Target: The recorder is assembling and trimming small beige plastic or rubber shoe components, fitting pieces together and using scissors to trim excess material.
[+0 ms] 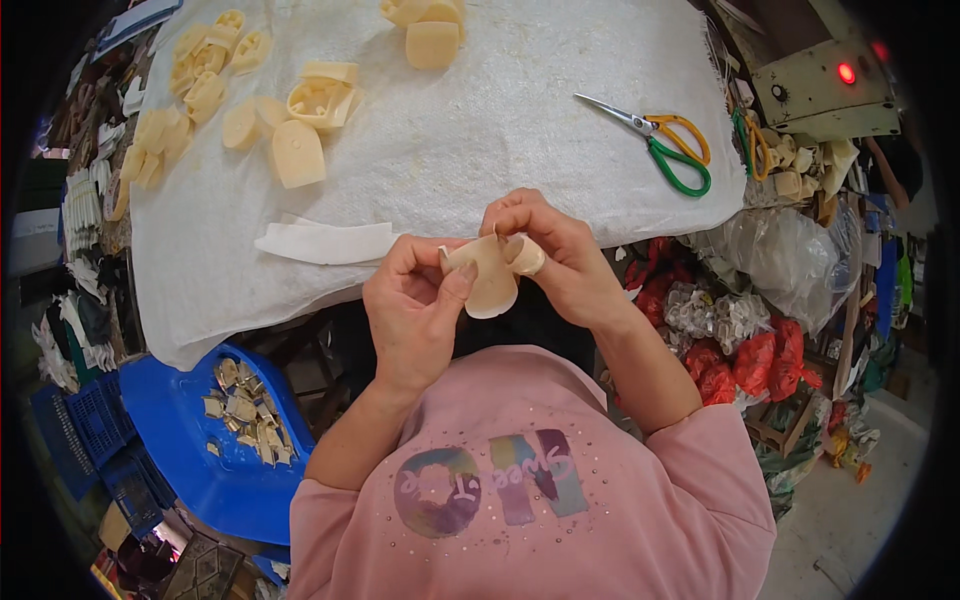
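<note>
Pinching a cream curved piece [490, 290] from both sides: gripping its left edge with the left hand [408, 305], thumb pressed over the near face and fingers behind, and reaching its upper right with the right hand [556, 255], fingers bent and drawn in close to the thumb, with a pale band [526, 258] near the thumb's tip. Cannot tell exactly which right fingertips touch the piece. Holding it up in the middle of the view, in front of a pink shirt [640, 500], over the near edge of a white woven sheet [480, 150].

Can see white strips [325, 243] just beyond the left hand, overlapping and lying flat on the sheet. Farther back and to the left, can see loose cream pieces [298, 155] in several clusters, some with rounded ends, some curled together; at the far middle, another small cluster [432, 42]. On the sheet's right side, can make out scissors [640, 123], points toward the left, with one orange and one green handle.

Down to the left, can find a blue plastic seat or tub [180, 430] bearing small pale scraps [250, 410]. To the right, below the sheet, can see clear plastic bags [790, 260] near red bags [770, 360]; at upper right, a box [820, 98] with a glowing red lamp [846, 73].
</note>
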